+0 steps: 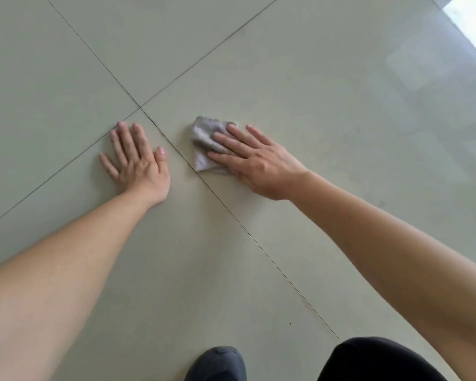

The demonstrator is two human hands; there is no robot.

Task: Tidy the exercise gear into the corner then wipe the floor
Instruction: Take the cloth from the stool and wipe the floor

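A crumpled grey cloth [204, 138] lies on the pale tiled floor [327, 119], just right of where the tile joints cross. My right hand [256, 160] presses flat on the cloth with straight, spread fingers, covering its right part. My left hand [138, 158] rests flat on the bare floor to the left of the cloth, palm down, fingers straight, holding nothing. No exercise gear is in view.
Dark grout lines cross at a joint [140, 107] just beyond my left hand. My dark shoe [217, 364] and a dark trouser knee [377, 358] are at the bottom edge. A bright window reflection [470, 20] shines at the top right.
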